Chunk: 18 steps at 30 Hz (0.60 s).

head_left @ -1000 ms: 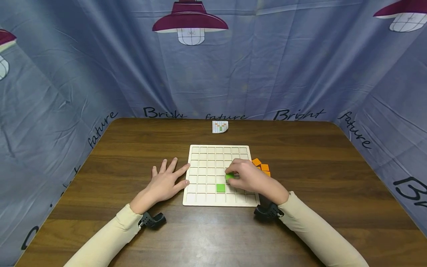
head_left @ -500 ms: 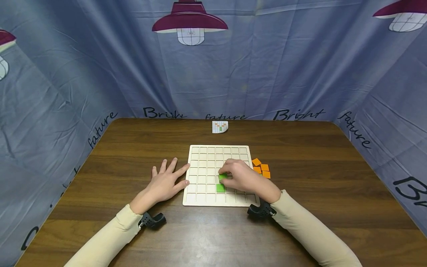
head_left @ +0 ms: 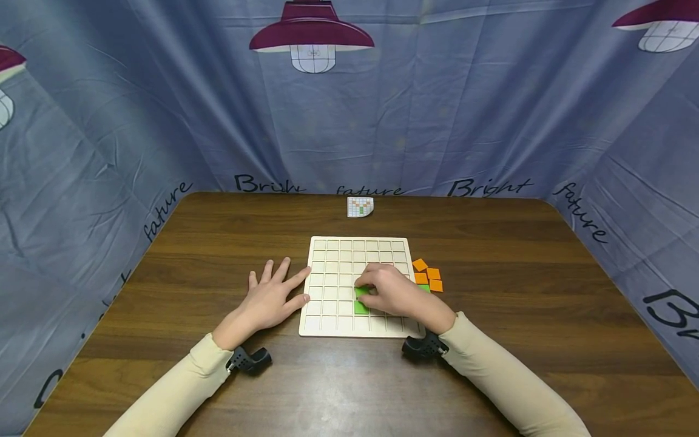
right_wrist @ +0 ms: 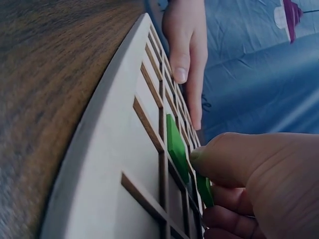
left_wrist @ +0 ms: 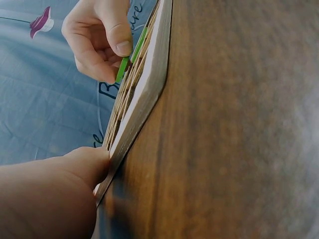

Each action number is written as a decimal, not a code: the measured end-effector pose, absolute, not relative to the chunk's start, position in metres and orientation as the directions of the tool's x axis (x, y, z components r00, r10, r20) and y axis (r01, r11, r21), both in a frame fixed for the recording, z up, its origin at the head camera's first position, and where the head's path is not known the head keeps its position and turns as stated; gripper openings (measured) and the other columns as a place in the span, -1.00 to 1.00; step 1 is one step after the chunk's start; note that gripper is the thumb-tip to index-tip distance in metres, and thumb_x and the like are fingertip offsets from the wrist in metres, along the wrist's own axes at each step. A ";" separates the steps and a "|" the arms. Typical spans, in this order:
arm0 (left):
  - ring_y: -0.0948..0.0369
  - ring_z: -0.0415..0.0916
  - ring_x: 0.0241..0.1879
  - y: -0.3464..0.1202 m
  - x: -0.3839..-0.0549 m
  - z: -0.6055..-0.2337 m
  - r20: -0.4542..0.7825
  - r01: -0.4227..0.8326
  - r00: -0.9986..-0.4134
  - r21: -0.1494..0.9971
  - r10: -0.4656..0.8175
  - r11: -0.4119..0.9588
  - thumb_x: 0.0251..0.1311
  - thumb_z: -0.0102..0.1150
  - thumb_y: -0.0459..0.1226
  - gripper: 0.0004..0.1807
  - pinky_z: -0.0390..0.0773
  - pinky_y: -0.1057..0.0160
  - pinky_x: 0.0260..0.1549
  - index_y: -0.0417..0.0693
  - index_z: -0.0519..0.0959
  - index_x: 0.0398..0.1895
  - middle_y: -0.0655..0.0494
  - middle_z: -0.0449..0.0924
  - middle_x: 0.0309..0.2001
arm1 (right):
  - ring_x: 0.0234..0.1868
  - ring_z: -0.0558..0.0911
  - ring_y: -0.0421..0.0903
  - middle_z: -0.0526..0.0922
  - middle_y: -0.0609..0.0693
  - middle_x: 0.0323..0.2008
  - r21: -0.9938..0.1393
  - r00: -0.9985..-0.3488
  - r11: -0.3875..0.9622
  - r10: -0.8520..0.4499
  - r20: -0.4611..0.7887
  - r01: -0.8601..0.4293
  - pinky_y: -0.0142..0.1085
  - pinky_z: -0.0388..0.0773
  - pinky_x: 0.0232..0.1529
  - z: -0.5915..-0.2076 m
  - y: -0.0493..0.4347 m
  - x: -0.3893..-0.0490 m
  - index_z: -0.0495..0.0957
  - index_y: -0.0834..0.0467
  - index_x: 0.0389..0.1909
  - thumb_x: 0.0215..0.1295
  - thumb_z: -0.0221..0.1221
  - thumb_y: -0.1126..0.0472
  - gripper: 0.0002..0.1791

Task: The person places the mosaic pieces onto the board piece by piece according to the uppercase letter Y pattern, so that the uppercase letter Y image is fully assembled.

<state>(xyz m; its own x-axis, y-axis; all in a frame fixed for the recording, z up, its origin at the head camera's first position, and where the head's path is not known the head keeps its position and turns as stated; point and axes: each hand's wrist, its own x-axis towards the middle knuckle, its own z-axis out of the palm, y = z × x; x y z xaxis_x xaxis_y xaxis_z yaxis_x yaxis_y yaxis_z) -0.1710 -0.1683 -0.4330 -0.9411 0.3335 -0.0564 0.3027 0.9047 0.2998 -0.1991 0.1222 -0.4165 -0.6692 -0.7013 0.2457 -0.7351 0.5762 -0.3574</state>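
A pale wooden grid board [head_left: 327, 326] lies flat on the table. My right hand [head_left: 401, 293] pinches a green square tile [left_wrist: 122, 68] between thumb and fingers. In the left wrist view this tile tilts just over the board. A second green tile [head_left: 361, 308] sits in a cell, directly on the near side of the held one. The right wrist view shows that seated tile [right_wrist: 176, 147] close to my right thumb. On the board's left side, my left hand [head_left: 266, 302] lies with fingers spread, its thumb and index finger touching the edge. My right fingers partly hide the held tile.
Several orange tiles [head_left: 433, 274] lie loose along the board's right edge, with a bit of another green tile [head_left: 424, 288] showing beside them. A small card with a coloured grid pattern [head_left: 360, 207] stands at the table's far edge, before the blue curtain [head_left: 338, 133].
My right hand has moved left across the board with the green tile, bringing it level with the column of the seated green tile. The left hand has stayed still.
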 end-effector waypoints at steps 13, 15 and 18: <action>-0.49 -0.13 0.54 -0.169 -0.171 -0.434 -0.054 0.303 -0.941 0.296 0.333 0.906 0.48 -0.02 0.14 -0.33 -0.07 -0.68 0.27 0.26 0.22 0.59 -0.32 0.02 0.60 | -0.36 0.49 -0.23 0.69 -0.03 -0.32 -0.349 -0.679 0.591 -0.695 0.238 -0.727 -0.41 0.50 -0.26 -0.420 0.121 -0.199 0.78 0.19 -0.20 0.15 0.36 0.32 -0.81; -0.49 -0.13 0.54 -0.169 -0.171 -0.434 -0.051 0.304 -0.942 0.298 0.333 0.905 0.47 -0.01 0.14 -0.33 -0.07 -0.68 0.27 0.26 0.23 0.59 -0.32 0.02 0.60 | -0.35 0.50 -0.22 0.69 -0.03 -0.31 -0.347 -0.679 0.592 -0.693 0.241 -0.727 -0.41 0.51 -0.26 -0.420 0.121 -0.198 0.77 0.20 -0.20 0.15 0.35 0.33 -0.81; -0.49 -0.12 0.54 -0.169 -0.171 -0.433 -0.044 0.306 -0.941 0.302 0.334 0.903 0.47 0.00 0.13 -0.33 -0.07 -0.68 0.26 0.25 0.24 0.59 -0.33 0.03 0.60 | -0.35 0.51 -0.22 0.70 -0.02 -0.30 -0.351 -0.679 0.590 -0.691 0.246 -0.727 -0.40 0.52 -0.25 -0.420 0.121 -0.198 0.77 0.20 -0.19 0.15 0.35 0.33 -0.81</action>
